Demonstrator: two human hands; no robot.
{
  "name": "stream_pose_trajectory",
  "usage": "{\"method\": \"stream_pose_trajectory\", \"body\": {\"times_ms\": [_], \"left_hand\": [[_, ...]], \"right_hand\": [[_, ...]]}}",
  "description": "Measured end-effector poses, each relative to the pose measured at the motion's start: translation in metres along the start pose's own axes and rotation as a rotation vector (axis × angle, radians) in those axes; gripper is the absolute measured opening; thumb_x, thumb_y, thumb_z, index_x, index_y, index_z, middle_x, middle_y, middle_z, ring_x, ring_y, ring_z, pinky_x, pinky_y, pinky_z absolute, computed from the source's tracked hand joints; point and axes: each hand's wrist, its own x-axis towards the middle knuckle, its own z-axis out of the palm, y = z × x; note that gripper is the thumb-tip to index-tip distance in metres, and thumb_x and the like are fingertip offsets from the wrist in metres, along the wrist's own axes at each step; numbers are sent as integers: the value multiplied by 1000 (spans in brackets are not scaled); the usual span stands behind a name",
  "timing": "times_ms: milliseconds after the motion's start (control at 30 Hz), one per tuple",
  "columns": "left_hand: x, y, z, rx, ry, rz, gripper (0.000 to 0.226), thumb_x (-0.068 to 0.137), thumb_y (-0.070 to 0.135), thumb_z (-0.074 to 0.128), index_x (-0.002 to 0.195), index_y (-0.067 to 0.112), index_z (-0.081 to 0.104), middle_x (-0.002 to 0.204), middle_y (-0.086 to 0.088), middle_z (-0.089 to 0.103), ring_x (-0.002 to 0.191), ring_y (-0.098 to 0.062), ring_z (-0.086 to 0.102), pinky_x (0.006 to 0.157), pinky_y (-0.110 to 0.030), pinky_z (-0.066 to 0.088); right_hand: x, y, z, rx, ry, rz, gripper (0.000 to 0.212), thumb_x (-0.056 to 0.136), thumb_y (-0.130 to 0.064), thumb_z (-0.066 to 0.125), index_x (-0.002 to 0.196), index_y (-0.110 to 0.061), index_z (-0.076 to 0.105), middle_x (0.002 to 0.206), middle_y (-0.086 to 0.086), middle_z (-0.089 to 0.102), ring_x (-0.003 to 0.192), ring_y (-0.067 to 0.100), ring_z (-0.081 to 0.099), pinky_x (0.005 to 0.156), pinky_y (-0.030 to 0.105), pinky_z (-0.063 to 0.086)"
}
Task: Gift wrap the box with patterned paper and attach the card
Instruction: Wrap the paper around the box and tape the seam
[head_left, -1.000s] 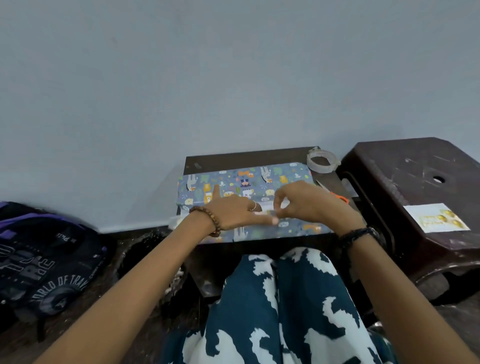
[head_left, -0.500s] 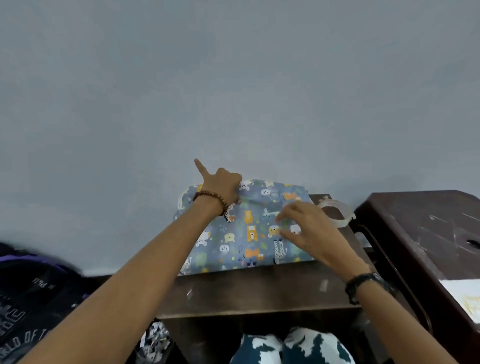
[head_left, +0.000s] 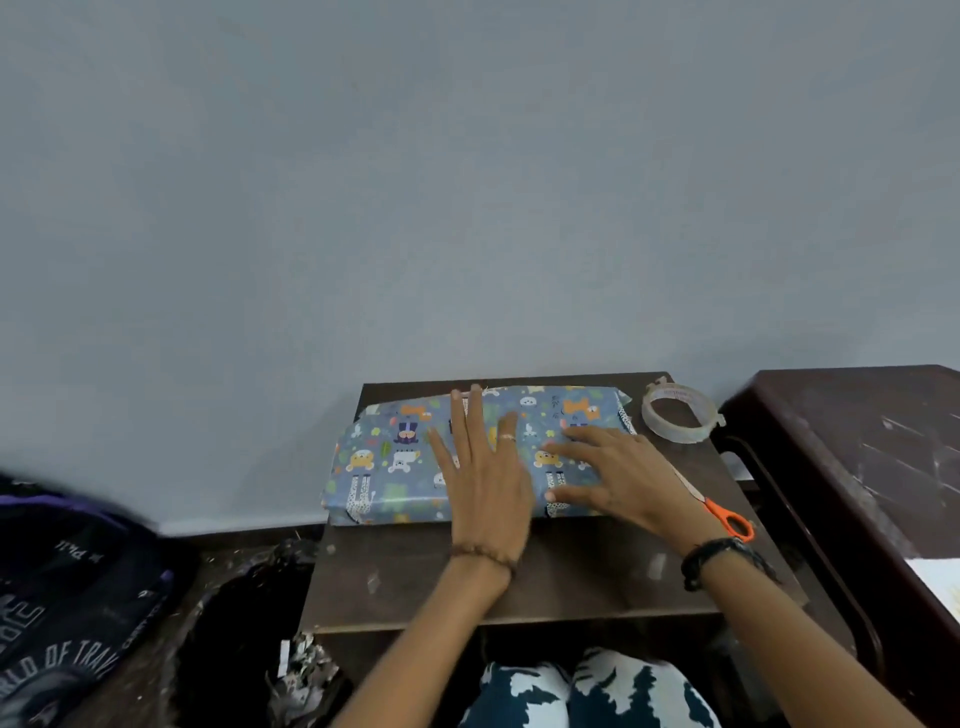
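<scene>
A box wrapped in blue paper with cartoon animals (head_left: 395, 457) lies flat on a small dark wooden table (head_left: 519, 582), against the wall. My left hand (head_left: 485, 478) lies flat on its top with straight fingers pointing away from me. My right hand (head_left: 613, 473) presses flat on the box's right part, fingers spread toward the left. A white card (head_left: 940, 579) shows only as a corner at the right edge, on a dark stool.
A roll of clear tape (head_left: 678, 413) sits at the table's back right corner. Orange-handled scissors (head_left: 727, 517) lie by my right wrist. A dark brown plastic stool (head_left: 852, 447) stands to the right. A dark backpack (head_left: 67, 597) lies on the floor at left.
The box went from being tipped up by my hands to lying flat on the table. Both hands now rest flat on its top. The camera view shifted.
</scene>
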Motion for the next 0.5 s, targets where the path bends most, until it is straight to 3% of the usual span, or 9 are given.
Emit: {"method": "stream_pose_trajectory", "body": {"times_ms": [67, 167, 267, 333, 400, 500], "left_hand": [[-30, 13, 3, -162, -11, -111, 56, 64, 19, 77, 117, 19, 58, 144, -21, 37, 137, -35, 17, 103, -61, 21], [-52, 25, -5, -348, -98, -348, 46, 84, 31, 52, 130, 27, 48, 154, -16, 16, 143, -33, 2, 110, -60, 12], [-51, 22, -11, -472, -326, -577, 45, 97, 32, 40, 141, 37, 29, 156, -7, -13, 143, -28, -16, 114, -48, -5], [-50, 17, -12, -461, -384, -572, 49, 97, 32, 40, 143, 41, 23, 155, -7, -18, 142, -28, -19, 114, -47, -5], [-49, 12, -11, -452, -394, -534, 51, 97, 33, 41, 143, 42, 21, 155, -8, -19, 142, -30, -19, 114, -46, -5], [-45, 8, -6, -498, -380, -532, 49, 96, 31, 42, 141, 39, 26, 155, -8, -20, 142, -30, -20, 114, -44, -6]], "right_hand": [[-3, -8, 2, -43, 35, 15, 91, 58, -85, 11, 134, -46, 41, 146, -12, 36, 130, 13, 38, 102, 36, 32], [-11, -24, 3, -52, 59, -1, 87, 64, -79, 6, 131, -42, 46, 139, -10, 42, 123, 16, 44, 95, 35, 36], [-11, -30, 2, 103, 116, 10, 54, 88, -60, 27, 127, -33, 50, 129, -6, 51, 114, 19, 51, 90, 35, 40], [2, -22, -4, 134, 151, 79, 37, 96, -36, 42, 130, -25, 48, 130, 0, 50, 114, 22, 51, 91, 36, 40], [19, -10, -13, 59, 142, 119, 46, 95, -36, 47, 138, -21, 40, 143, 4, 39, 130, 22, 38, 104, 39, 30], [44, 3, -25, 99, -61, 157, 78, 87, -54, 52, 149, -23, 17, 156, 4, 19, 144, 20, 10, 115, 47, 3]]}}
